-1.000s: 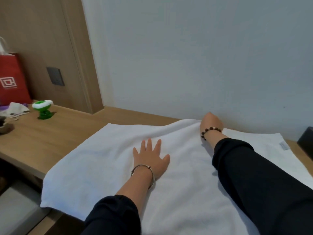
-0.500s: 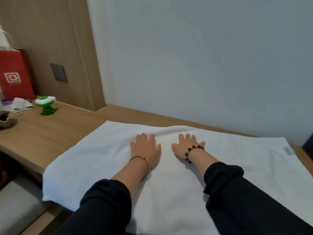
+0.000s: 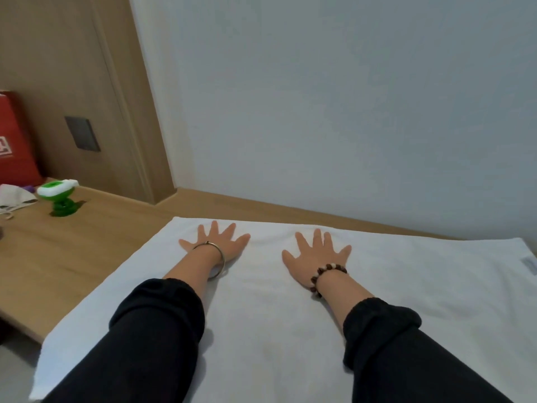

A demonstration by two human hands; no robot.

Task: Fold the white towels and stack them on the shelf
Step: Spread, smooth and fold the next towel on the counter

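Note:
A white towel (image 3: 290,330) lies spread flat on the wooden counter (image 3: 72,248), its near left corner hanging over the counter's front edge. My left hand (image 3: 216,242) presses flat on the towel near its far edge, fingers spread, a metal bangle on the wrist. My right hand (image 3: 316,257) lies flat a little to the right, fingers spread too, with a bead bracelet on the wrist. A small label (image 3: 528,264) shows at the towel's right edge. No shelf is in view.
A green and white gadget (image 3: 59,197) stands on the counter at the left, beside a crumpled white cloth (image 3: 13,196) and a red paper bag (image 3: 14,146). A wood panel with a dark switch plate (image 3: 82,137) and a pale wall (image 3: 348,112) close the back.
My right hand came back from the towel's far edge and now lies flat beside the left. Both hands slid towards the far edge and spread apart.

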